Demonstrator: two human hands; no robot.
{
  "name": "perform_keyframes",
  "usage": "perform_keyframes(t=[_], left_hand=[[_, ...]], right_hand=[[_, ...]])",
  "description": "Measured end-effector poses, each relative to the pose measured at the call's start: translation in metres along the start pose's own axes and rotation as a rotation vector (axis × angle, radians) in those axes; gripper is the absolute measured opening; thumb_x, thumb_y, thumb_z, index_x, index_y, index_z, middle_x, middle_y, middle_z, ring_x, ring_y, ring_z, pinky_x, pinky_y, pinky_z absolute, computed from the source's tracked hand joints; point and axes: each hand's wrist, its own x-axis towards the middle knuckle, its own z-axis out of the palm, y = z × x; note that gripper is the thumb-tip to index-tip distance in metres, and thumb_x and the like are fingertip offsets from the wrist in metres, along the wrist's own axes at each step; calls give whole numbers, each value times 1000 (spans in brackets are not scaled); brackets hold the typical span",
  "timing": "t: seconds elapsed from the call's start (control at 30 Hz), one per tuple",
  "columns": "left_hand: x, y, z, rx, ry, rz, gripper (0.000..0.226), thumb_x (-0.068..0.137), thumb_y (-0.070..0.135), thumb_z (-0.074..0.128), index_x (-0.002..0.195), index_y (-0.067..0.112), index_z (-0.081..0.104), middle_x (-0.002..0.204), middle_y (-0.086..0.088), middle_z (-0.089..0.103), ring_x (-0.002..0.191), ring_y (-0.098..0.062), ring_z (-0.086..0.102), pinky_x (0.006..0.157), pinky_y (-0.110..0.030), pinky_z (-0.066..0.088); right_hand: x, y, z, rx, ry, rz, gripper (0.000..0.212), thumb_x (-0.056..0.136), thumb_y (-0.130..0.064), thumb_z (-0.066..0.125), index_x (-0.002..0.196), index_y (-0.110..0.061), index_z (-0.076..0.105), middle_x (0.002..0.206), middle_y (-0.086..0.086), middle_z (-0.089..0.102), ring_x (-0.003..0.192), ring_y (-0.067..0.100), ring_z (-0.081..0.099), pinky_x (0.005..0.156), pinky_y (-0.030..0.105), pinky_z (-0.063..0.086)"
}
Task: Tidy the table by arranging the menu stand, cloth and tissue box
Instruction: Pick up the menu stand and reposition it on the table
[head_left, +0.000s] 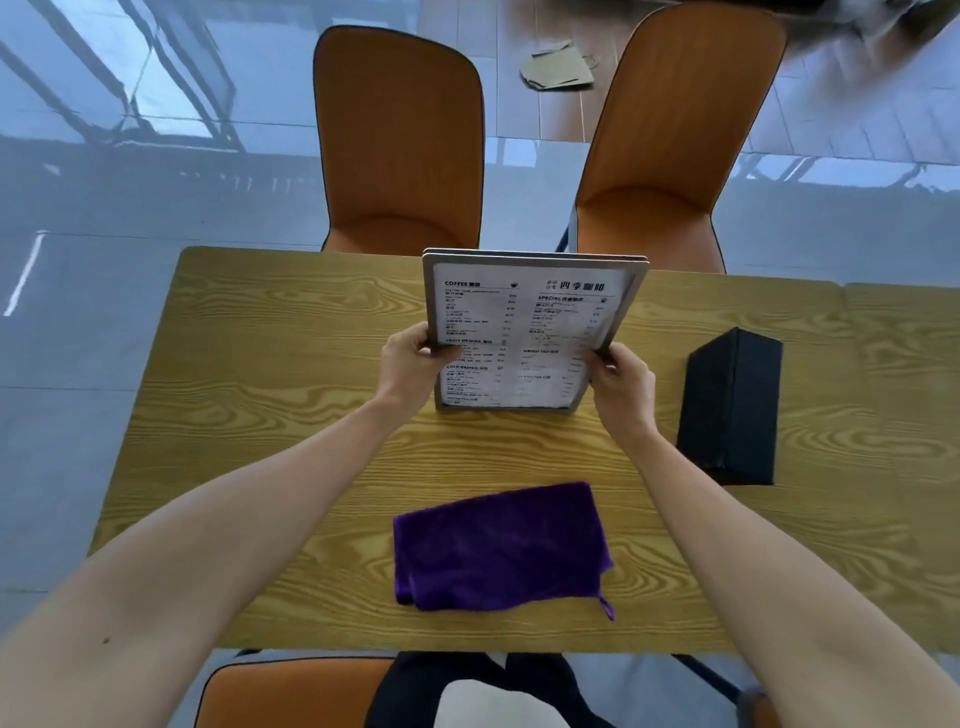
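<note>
The menu stand (524, 322), a grey-framed upright board with a printed drinks list, stands on the wooden table (270, 395) near its middle. My left hand (415, 361) grips its left edge and my right hand (621, 387) grips its right edge. A folded purple cloth (498, 548) lies flat near the table's front edge, between my forearms. The black tissue box (732, 405) rests on the table to the right of the stand, apart from my right hand.
Two orange chairs (400, 145) (670, 130) stand at the far side of the table. Another orange chair seat (291, 691) is at the near side. A flattened paper bag (558, 67) lies on the tiled floor beyond.
</note>
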Motion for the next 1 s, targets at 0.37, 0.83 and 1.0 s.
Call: perform_keyframes(t=[0.37,0.83,1.0], left_hand=[[-6,-2,0,-7,34,7,30,84,6,78,113,14,76,108,7,76,99,-2,70,78,-14,56],[-13,-6,4,124,123,-3,26,84,24,82,104,13,72,94,10,73,88,-8,72,69,-18,59],[-34,-17,14,443,193,-228,66,72,68,76,115,24,52,104,8,59,89,-12,61,71,-33,55]], right_hand=[[5,-3,2,-44,7,0,15,103,-13,58,102,-4,69,97,-1,70,90,15,64,66,12,51],[4,-3,2,-20,-10,58,15,103,-20,59,95,-11,68,92,0,70,78,11,59,68,27,47],[0,-6,-9,-32,-29,40,16,99,-32,66,105,-17,68,90,-4,72,76,6,62,63,23,48]])
